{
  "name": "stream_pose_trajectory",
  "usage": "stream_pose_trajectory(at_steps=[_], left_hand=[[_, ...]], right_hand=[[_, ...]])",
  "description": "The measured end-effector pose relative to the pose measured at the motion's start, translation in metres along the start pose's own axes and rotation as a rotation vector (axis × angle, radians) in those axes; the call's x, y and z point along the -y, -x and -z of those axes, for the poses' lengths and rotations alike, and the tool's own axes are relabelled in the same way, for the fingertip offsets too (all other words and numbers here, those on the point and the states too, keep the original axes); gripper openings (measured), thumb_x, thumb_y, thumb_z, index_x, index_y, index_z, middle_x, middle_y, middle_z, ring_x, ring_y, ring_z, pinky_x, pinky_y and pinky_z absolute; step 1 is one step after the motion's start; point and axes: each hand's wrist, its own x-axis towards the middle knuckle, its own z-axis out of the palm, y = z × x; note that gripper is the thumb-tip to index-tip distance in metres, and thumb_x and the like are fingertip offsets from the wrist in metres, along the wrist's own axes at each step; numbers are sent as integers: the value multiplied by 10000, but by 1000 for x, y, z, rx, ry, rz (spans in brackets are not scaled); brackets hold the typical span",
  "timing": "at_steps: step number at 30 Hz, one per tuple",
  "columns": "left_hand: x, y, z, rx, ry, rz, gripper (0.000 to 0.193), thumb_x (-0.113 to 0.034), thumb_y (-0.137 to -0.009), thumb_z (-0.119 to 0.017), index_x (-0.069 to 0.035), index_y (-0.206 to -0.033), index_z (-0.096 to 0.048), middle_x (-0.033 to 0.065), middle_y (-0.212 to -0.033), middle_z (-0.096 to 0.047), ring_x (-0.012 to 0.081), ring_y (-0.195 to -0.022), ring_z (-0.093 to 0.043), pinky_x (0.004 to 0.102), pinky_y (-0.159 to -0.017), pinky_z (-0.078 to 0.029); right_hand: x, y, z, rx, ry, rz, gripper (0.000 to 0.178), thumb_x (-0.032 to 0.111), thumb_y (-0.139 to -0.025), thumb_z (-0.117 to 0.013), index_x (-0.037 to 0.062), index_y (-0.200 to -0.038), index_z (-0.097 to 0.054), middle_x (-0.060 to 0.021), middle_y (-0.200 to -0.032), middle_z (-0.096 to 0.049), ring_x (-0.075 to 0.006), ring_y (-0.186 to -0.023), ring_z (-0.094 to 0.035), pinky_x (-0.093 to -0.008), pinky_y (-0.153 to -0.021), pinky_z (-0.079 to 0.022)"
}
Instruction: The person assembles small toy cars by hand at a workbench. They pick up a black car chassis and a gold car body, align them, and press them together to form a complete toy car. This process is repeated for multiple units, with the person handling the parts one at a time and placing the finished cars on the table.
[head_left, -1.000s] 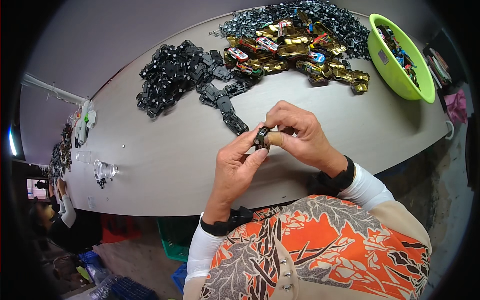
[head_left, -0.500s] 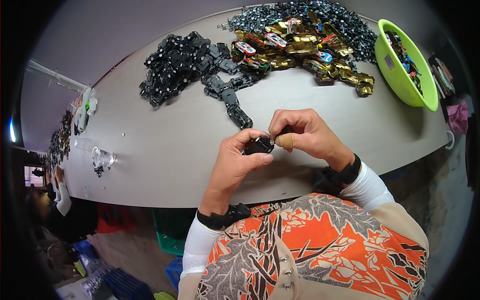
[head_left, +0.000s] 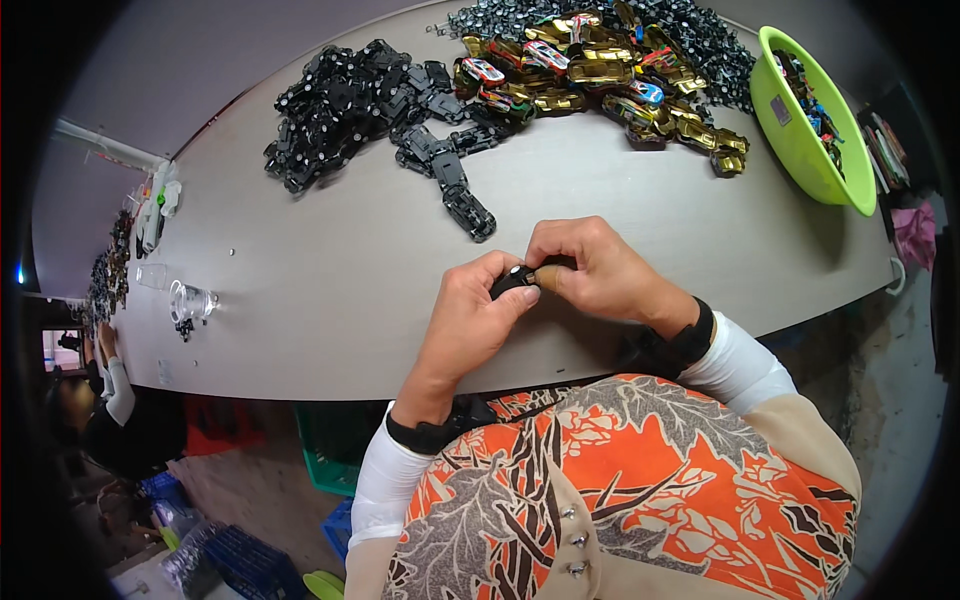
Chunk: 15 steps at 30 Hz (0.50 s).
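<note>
A small black toy car chassis (head_left: pixel 508 284) sits in my left hand (head_left: pixel 458 325), pinched between the thumb and curled fingers above the near part of the table. My right hand (head_left: pixel 610 275) is closed against the chassis's right end, thumb and forefinger together. A brownish covering wraps that thumb tip. What the right fingers hold is mostly hidden; something dark shows under them. Beyond my hands, a short line of black chassis (head_left: pixel 466 208) trails from a large heap of them (head_left: pixel 335 115). Shiny gold toy car bodies (head_left: pixel 600 72), some with coloured shells, lie farther right.
Small wheel parts (head_left: pixel 715 55) are heaped at the far edge. A lime-green basin (head_left: pixel 851 165) with coloured car parts stands at the right. Left are a clear cup (head_left: pixel 192 302) and another person (head_left: pixel 120 400) at the table. A green crate (head_left: pixel 325 450) is below the edge.
The chassis has turned in my left fingers, and a wheel now shows on top. Both hands have drawn slightly closer together. The whole view has shifted a little.
</note>
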Motion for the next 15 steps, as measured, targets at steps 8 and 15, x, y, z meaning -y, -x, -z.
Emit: stream_pose_trajectory(at_steps=[8,15], left_hand=[[-2,2,7,25,262,186,252,-20,-779,-580,6,-1028,-610,-16,-744,-565,36,-573,-491,170,-497,-384],[10,6,13,-87,387,153,286,-2,-783,-580,11,-1068,-590,18,-791,-595,55,-573,-515,168,-482,-404]], right_hand=[[-4,-3,15,128,-389,-252,109,27,-754,-578,3,-856,-607,-22,-679,-572,-85,-536,-500,-248,-475,-399],[-13,-3,11,68,-546,-222,129,20,-788,-572,9,-913,-605,7,-696,-570,-41,-497,-474,-186,-442,-381]])
